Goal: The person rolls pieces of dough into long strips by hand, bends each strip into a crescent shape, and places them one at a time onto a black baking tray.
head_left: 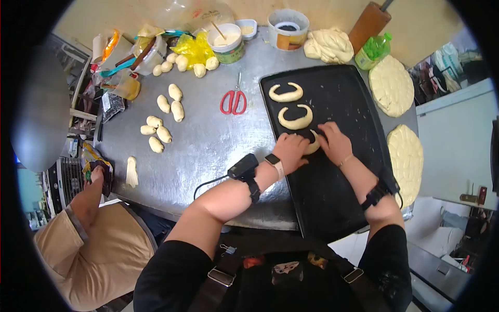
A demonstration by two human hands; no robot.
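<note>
A crescent-shaped piece of dough (pixel 312 145) lies on the black baking tray (pixel 338 192), partly hidden by my hands. My left hand (pixel 291 151) curls its fingers around the left end of this piece. From the other side, my right hand (pixel 336 143) pinches at its right end with bent fingers. Two more dough crescents, a middle one (pixel 295 120) and a far one (pixel 286 93), rest above it on the same tray, their tips pointing away from me.
Red-handled scissors (pixel 233 102) lie left of the tray. Several dough rolls (pixel 177 111) and a flat dough strip (pixel 132 171) sit farther left. Large dough slabs (pixel 405 164) flank the tray's right side. A person in a tan shirt (pixel 104 249) stands at my left, one hand on a package.
</note>
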